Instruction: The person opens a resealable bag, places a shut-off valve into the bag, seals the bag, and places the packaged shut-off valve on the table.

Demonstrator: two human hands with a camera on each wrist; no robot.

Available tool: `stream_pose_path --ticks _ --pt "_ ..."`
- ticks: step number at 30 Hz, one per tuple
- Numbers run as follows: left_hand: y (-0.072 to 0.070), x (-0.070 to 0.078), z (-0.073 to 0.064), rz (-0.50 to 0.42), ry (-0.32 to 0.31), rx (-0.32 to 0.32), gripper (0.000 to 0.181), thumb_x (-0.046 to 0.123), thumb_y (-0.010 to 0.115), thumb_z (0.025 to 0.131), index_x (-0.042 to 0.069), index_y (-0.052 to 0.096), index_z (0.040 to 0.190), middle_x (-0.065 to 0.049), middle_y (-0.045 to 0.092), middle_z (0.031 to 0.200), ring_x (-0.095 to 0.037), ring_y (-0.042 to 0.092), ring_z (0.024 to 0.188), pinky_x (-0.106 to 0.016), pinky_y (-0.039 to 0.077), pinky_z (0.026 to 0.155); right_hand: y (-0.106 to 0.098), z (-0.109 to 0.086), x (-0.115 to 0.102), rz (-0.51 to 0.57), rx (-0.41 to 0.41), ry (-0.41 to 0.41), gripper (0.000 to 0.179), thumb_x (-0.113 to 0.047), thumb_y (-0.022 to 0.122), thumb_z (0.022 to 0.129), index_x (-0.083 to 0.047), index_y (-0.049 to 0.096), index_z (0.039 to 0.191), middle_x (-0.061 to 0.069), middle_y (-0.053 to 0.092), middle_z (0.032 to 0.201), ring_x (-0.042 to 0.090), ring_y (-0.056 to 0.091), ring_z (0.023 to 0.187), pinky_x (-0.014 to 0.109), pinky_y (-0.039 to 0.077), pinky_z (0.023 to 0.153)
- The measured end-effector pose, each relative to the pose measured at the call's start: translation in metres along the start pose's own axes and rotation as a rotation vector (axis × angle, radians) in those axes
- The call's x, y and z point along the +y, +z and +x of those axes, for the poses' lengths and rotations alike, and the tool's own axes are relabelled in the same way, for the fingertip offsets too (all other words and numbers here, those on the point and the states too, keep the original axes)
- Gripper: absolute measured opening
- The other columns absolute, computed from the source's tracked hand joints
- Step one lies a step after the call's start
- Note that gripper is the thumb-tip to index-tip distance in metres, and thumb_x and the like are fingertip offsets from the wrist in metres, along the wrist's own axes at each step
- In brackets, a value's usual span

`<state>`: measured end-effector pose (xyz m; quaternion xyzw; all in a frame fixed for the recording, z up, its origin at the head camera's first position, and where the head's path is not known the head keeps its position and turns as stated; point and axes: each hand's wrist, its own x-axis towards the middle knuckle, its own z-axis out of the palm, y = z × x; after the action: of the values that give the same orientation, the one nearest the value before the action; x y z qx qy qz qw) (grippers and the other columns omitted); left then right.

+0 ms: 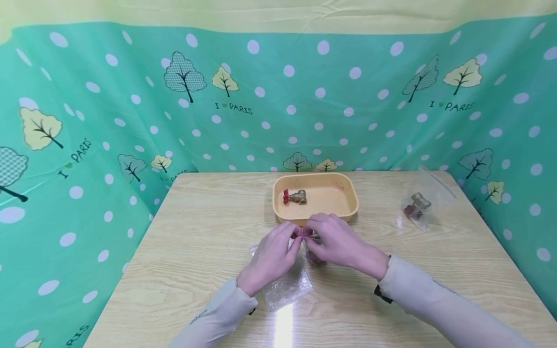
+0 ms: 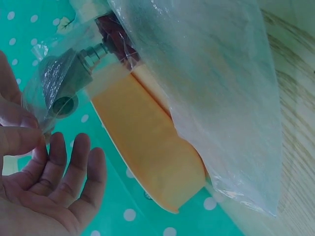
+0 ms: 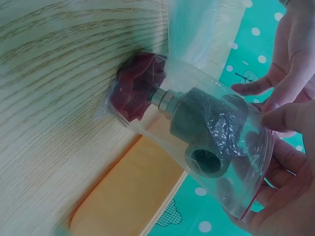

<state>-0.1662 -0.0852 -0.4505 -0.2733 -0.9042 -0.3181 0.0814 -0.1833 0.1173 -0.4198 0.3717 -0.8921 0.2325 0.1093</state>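
In the head view, my left hand and right hand meet just in front of the tan tray. Both pinch the top edge of a clear zip bag with a red line along its seal. Inside it is a gate valve with a dark red handwheel, pointing away from my fingers. The left wrist view shows the left thumb and index finger at the bag's edge, with the other fingers loosely extended. A second clear bag, flat and with no valve showing, lies beneath my left hand.
The tan tray stands at the back middle, holding a brass valve with a red handwheel. To the right on the wooden table lies another bagged valve. A green dotted curtain surrounds the table's back and sides.
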Motion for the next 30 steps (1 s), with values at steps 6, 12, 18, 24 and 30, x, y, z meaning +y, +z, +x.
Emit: stream_pose_path --ticks 6,12,18,24,30 --pt "0.0005 0.0007 0.0000 0.009 0.000 0.001 0.006 0.013 0.065 0.103 0.013 0.067 0.109 0.003 0.066 0.107 -0.013 0.063 0.094 -0.029 0.057 0.079 0.0014 0.0002 0.0011 -0.006 0.008 -0.002 0.013 -0.010 0.081 0.086 -0.015 0.078 0.098 -0.006 0.073 0.090 0.012 0.066 0.085 0.032 0.053 0.073" --pt "0.0002 0.0002 -0.0001 0.009 -0.002 0.003 0.004 0.013 0.064 0.103 0.014 0.066 0.107 0.003 0.065 0.106 -0.012 0.062 0.093 -0.028 0.056 0.078 0.0007 -0.0001 0.0023 -0.017 0.011 -0.011 0.012 -0.012 0.080 0.087 -0.016 0.078 0.098 -0.007 0.073 0.090 0.013 0.066 0.085 0.033 0.054 0.074" --pt "0.0000 -0.0008 -0.0002 0.008 -0.009 -0.005 0.005 0.013 0.062 0.103 0.014 0.066 0.106 0.003 0.065 0.106 -0.013 0.061 0.093 -0.029 0.056 0.079 -0.0007 -0.0046 0.0055 -0.016 0.022 0.036 0.010 -0.014 0.081 0.085 -0.016 0.075 0.092 -0.006 0.071 0.088 0.013 0.064 0.084 0.036 0.055 0.077" --pt "-0.0002 -0.0011 -0.0005 0.007 -0.015 -0.003 0.005 0.012 0.063 0.102 0.014 0.066 0.106 0.003 0.065 0.105 -0.013 0.061 0.094 -0.029 0.056 0.080 0.0007 -0.0055 0.0076 -0.035 0.042 -0.009 0.009 -0.013 0.080 0.084 -0.017 0.074 0.089 -0.008 0.069 0.086 0.012 0.062 0.083 0.033 0.051 0.074" --pt "-0.0005 -0.0016 -0.0005 0.006 -0.017 -0.002 0.005 0.012 0.063 0.103 0.014 0.066 0.106 0.003 0.065 0.105 -0.013 0.061 0.093 -0.029 0.056 0.079 0.0030 -0.0057 0.0077 -0.063 0.052 -0.040 0.008 -0.011 0.079 0.086 -0.016 0.074 0.089 -0.008 0.070 0.086 0.013 0.063 0.084 0.033 0.049 0.072"
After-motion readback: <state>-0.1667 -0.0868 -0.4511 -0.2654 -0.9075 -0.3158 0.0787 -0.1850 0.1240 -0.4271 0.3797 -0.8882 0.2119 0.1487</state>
